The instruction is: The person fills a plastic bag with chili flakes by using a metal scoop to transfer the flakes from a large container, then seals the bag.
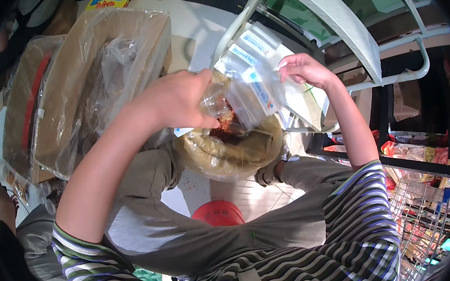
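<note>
My left hand (186,98) is curved round the near-left edge of a clear plastic bag (213,102), with thumb and fingers on either side. At the other side, my right hand (305,71) pinches the edge of a clear bag with a blue-and-white label (258,96); whether both hands hold one bag cannot be told. Below them stands a round tub lined with yellowish plastic (226,156), set between my legs. Red, crumbly food (226,123) shows inside it, partly hidden by the bags and my left hand.
More labelled clear bags (251,46) lie beyond the tub, beside a white metal-framed chair (332,16). Plastic-lined cardboard boxes (95,88) stand at the left. A red stool or bucket (217,213) is under me. At the right are a wire cart (419,219) and shelved packets (410,152).
</note>
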A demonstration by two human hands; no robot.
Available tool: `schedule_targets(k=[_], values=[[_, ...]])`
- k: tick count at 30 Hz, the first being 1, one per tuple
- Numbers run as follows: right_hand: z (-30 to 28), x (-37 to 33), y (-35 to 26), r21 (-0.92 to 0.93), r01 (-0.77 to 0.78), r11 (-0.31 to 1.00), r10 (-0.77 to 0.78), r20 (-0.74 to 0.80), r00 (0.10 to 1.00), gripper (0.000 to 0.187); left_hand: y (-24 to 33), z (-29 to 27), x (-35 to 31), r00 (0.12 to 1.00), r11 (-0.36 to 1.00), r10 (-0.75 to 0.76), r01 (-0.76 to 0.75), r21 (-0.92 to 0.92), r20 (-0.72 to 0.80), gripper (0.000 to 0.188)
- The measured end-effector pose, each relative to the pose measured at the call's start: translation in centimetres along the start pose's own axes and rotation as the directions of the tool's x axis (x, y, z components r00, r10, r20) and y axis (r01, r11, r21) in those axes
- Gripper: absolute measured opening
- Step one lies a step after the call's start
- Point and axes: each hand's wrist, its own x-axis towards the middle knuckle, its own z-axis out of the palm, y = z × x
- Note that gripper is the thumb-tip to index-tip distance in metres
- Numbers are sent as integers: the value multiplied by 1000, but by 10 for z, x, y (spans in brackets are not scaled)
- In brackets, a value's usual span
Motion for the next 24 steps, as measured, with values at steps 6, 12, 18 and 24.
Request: schedule_targets(k=[6,12,18,24], values=[[-24,16,30,505,303,808,9,-525,851,18,1,2,-3,1000,1000,12,-11,20,-25,80],[33,91,101,815,500,293,195,-563,803,28,-2,3,-2,1000,999,-15,16,32,-14,81],[121,103,82,826,541,158,277,-563,779,31,-2,7,0,998,997,51,-48,66,-43,75],[153,81,86,722,318,615,229,-549,804,20,1,3,-7,998,998,61,-61,18,-6,75]])
